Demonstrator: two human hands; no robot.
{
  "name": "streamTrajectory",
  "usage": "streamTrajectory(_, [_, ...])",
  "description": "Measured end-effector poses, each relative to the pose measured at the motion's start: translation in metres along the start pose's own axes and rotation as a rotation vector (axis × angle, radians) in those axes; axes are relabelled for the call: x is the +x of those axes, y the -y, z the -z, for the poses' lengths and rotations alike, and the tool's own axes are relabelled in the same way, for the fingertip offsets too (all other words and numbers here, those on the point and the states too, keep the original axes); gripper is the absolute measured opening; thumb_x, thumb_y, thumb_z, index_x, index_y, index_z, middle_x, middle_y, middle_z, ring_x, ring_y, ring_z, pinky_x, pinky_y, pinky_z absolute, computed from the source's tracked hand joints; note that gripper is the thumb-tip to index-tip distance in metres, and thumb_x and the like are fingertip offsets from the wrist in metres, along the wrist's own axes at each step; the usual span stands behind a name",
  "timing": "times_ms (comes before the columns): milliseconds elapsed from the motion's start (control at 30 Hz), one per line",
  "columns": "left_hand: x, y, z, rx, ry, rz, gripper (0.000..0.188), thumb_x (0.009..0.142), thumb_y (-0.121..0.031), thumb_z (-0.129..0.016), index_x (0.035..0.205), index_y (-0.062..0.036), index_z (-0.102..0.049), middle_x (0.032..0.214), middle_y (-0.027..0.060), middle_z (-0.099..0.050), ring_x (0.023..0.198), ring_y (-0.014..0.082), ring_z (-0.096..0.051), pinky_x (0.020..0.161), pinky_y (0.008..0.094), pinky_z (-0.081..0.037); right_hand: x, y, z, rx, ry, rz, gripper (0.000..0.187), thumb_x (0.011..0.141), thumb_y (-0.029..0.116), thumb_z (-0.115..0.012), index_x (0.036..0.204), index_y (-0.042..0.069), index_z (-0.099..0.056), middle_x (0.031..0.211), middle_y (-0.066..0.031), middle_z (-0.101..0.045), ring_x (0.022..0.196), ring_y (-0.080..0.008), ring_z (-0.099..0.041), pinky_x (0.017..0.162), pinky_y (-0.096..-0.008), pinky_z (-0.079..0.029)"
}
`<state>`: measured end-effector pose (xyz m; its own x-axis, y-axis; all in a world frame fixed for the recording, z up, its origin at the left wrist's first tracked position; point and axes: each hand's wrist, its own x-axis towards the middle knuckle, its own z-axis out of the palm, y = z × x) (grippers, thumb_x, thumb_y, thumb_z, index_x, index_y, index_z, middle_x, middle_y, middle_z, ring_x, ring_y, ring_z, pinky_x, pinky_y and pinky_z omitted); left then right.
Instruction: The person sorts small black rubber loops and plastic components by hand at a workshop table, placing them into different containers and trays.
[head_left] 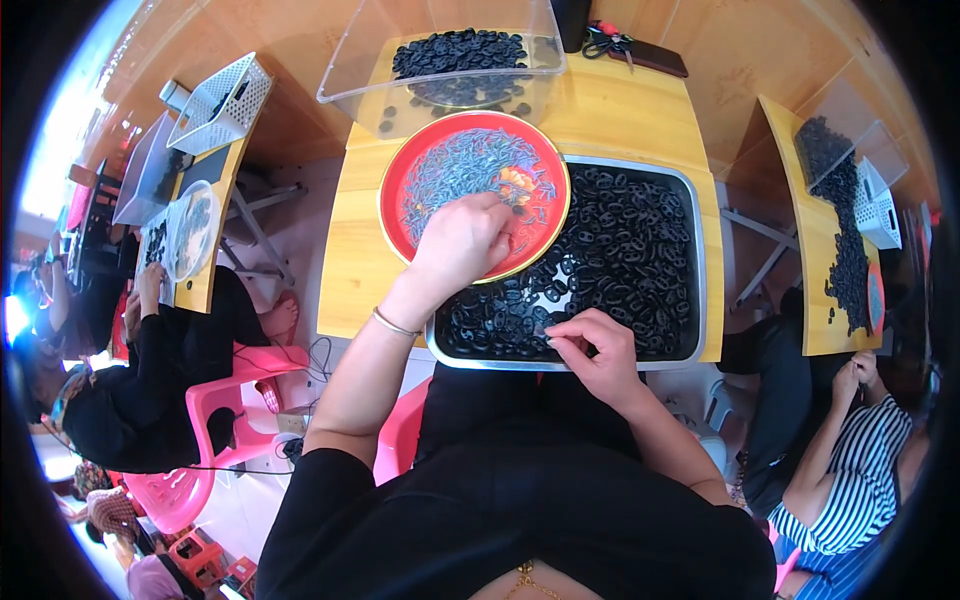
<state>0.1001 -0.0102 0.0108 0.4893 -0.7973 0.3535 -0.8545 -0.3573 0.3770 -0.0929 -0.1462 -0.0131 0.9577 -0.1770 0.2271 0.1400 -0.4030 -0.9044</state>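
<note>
A red round bowl (395, 205) with a gold rim holds many small grey-blue slivers (450, 165). My left hand (465, 235) reaches over its near side, fingers bent down and drawn together; whatever they hold is hidden. Partly under the bowl's right side lies a metal tray (694, 270) full of small black oval pieces with holes (625, 240). Above its near edge, my right hand (600, 355) has thumb and forefinger pinched over the pieces. Anything in that pinch is too small to name.
A clear plastic bin (350, 75) with black pieces stands at the back of the wooden table (350, 270). Scissors (607, 42) and a dark flat case (658, 58) lie behind. People sit at tables on both sides; a pink chair (205, 420) stands left.
</note>
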Motion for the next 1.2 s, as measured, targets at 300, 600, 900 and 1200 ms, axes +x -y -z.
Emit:
streamTrajectory(300, [-0.015, 0.007, 0.004, -0.964, 0.002, 0.374, 0.003, 0.081, -0.001, -0.06, 0.084, -0.0006, -0.06, 0.074, -0.0045, -0.057, 0.065, 0.0008, -0.051, 0.058, 0.0165, -0.043, 0.028, 0.021, 0.006, 0.012, -0.047, 0.064, 0.012, 0.075, 0.001, -0.067, 0.087, 0.005, -0.067, 0.073, -0.0043, -0.058, 0.055, -0.0085, -0.054, 0.05, -0.0207, -0.043])
streamTrajectory(600, [-0.022, -0.01, 0.016, -1.065, -0.031, 0.491, 0.013, 0.085, -0.004, -0.06, 0.097, 0.0009, -0.062, 0.083, 0.0003, -0.063, 0.069, 0.0029, -0.054, 0.061, 0.0166, -0.044, 0.101, 0.03, -0.002, -0.013, -0.059, 0.195, 0.021, 0.077, -0.001, -0.064, 0.097, 0.004, -0.063, 0.082, -0.0046, -0.059, 0.064, -0.009, -0.056, 0.057, -0.0202, -0.044])
streamTrajectory(900, [-0.026, 0.001, 0.014, -1.214, -0.046, 0.545, 0.012, 0.084, -0.002, -0.059, 0.096, -0.0001, -0.06, 0.084, 0.0025, -0.064, 0.074, 0.005, -0.059, 0.064, 0.018, -0.047, 0.118, 0.023, -0.01, -0.073, 0.076, 0.186, 0.013, 0.077, 0.002, -0.064, 0.09, 0.005, -0.064, 0.079, -0.0068, -0.06, 0.065, -0.0161, -0.061, 0.059, -0.0255, -0.049])
streamTrajectory(1200, [-0.024, -0.002, 0.003, -1.285, -0.135, 0.538, 0.01, 0.082, 0.001, -0.062, 0.092, -0.0002, -0.06, 0.08, 0.001, -0.064, 0.072, 0.0037, -0.058, 0.064, 0.0165, -0.046, 0.116, -0.008, -0.021, 0.373, 0.035, -0.019, 0.009, 0.081, -0.001, -0.061, 0.09, 0.001, -0.062, 0.084, -0.005, -0.064, 0.073, -0.0087, -0.062, 0.064, -0.0211, -0.049])
